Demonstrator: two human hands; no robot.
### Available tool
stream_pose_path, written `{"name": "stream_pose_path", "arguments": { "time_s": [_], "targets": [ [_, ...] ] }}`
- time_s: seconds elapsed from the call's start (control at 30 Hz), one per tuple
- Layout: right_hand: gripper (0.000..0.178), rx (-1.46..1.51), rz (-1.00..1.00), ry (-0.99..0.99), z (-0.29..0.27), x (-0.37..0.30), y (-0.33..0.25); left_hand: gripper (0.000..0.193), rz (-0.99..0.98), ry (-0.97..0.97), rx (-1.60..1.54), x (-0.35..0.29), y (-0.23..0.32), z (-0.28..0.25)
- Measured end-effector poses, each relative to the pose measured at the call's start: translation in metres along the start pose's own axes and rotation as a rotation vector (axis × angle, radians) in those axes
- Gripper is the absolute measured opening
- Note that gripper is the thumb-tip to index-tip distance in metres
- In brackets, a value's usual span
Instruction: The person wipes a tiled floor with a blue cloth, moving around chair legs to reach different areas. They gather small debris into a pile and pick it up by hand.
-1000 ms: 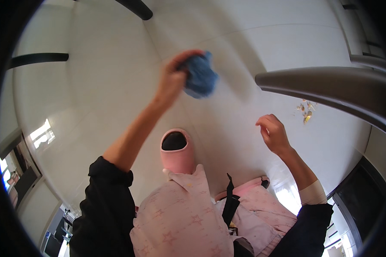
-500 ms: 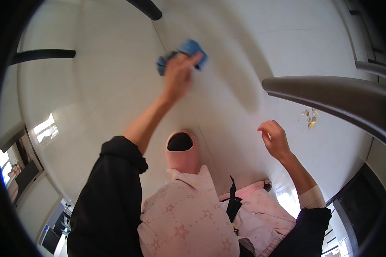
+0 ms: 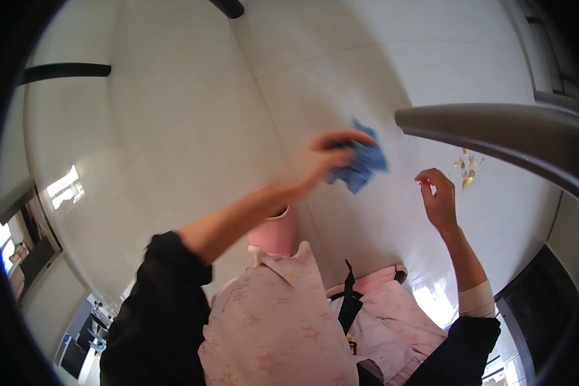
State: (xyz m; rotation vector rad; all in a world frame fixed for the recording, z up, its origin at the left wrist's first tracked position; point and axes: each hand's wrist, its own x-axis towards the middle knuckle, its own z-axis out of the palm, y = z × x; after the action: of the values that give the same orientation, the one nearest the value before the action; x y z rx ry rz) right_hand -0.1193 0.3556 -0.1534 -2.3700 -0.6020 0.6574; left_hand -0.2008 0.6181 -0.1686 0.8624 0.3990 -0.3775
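My left hand (image 3: pixel 338 149), blurred by motion, is closed round a crumpled blue cloth (image 3: pixel 361 166). The cloth is over the pale tiled floor (image 3: pixel 193 135), just ahead of my pink shoe (image 3: pixel 275 235). To its right, my right hand (image 3: pixel 439 196) is held up with loosely curled fingers, a gap showing between thumb and fingers and nothing visible in it. Beyond that hand, small golden-brown scraps (image 3: pixel 468 172) lie scattered on the floor. My left forearm crosses over the shoe and hides its toe.
A thick brown furniture leg (image 3: pixel 495 128) reaches in from the right, close to the scraps. Two dark legs, one at the left (image 3: pixel 71 72) and one at the top (image 3: pixel 228 6), stand on the floor. My star-patterned pink clothing (image 3: pixel 276 321) fills the lower middle.
My left hand has swept the blue cloth right and nearer to me. My right hand has shifted right and slightly farther forward, toward the scraps. The view has shifted a little.
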Motion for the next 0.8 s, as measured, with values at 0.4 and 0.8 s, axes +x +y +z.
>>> {"name": "stream_pose_path", "arguments": {
  "time_s": [0.4, 0.8],
  "targets": [
    [0.013, 0.007, -0.071, -0.074, -0.009, 0.008, 0.005, 0.048, 0.169, 1.22, 1.634, -0.161, 0.048, -0.285],
    [0.012, 0.055, -0.024, -0.137, 0.011, 0.01, -0.002, 0.032, 0.402, 0.628, 1.447, -0.066, -0.058, -0.076]
  ]
}}
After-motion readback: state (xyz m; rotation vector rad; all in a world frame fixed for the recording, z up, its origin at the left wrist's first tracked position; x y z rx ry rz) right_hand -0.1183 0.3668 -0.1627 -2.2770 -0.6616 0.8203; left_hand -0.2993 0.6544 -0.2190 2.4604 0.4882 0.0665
